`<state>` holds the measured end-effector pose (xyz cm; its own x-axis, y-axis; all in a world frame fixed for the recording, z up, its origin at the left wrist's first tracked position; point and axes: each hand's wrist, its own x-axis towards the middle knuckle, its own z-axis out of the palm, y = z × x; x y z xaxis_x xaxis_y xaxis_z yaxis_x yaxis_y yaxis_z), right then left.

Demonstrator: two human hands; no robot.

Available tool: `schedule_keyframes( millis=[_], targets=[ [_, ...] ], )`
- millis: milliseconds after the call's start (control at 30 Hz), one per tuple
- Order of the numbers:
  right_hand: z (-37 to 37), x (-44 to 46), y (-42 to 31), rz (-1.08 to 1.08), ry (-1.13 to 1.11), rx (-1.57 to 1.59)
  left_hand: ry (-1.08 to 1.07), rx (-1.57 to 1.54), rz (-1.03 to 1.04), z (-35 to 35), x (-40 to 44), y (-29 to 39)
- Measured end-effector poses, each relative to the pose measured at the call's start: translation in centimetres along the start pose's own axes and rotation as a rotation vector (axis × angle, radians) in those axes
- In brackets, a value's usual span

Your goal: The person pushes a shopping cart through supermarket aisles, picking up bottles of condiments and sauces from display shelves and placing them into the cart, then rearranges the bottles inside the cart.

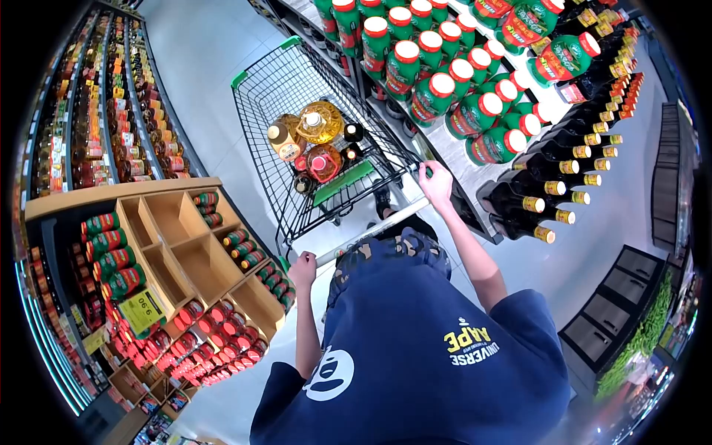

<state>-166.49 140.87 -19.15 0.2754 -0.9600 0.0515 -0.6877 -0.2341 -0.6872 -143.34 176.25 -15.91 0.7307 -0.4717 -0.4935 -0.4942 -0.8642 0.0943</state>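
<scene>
My left hand (302, 268) is closed at the left end of the pale push handle (363, 232) of a shopping cart (256, 137). At the handle's right end, beside the cart's corner, my right hand (436, 184) is also closed on it. The cart is black wire with green corners and a green flap (343, 183). Inside are a large bottle of golden oil (321, 122), a red-capped bottle of amber oil (323, 162), a tan-capped container (282, 141) and several small dark bottles (353, 133).
Right of the cart, a display table holds green jars with red-and-white lids (432, 98) and rows of dark yellow-capped bottles (528, 194). A wooden shelf unit (196, 248) with jars stands close on the left, near long bottle shelves (96, 96). Pale floor (196, 74) runs ahead between them.
</scene>
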Motion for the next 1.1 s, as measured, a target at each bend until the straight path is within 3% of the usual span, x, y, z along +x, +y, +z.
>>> schedule_keyframes(
  millis=[367,533,867,1100],
  targets=[
    [1.9,4.6,-1.4,-0.056,0.341,0.356,-0.003,0.085,0.003,-2.9,5.4,0.7],
    [1.8,6.3,-2.1,0.116,0.321,0.365,-0.023,0.133,-0.021,-3.8,7.2,1.2],
    [1.7,9.9,-4.3,0.225,0.463,0.359,-0.155,0.106,-0.091,-5.8,9.9,1.8],
    [1.6,12.3,-4.3,0.318,0.392,0.418,-0.095,0.095,0.084,-7.7,11.8,4.9]
  ],
)
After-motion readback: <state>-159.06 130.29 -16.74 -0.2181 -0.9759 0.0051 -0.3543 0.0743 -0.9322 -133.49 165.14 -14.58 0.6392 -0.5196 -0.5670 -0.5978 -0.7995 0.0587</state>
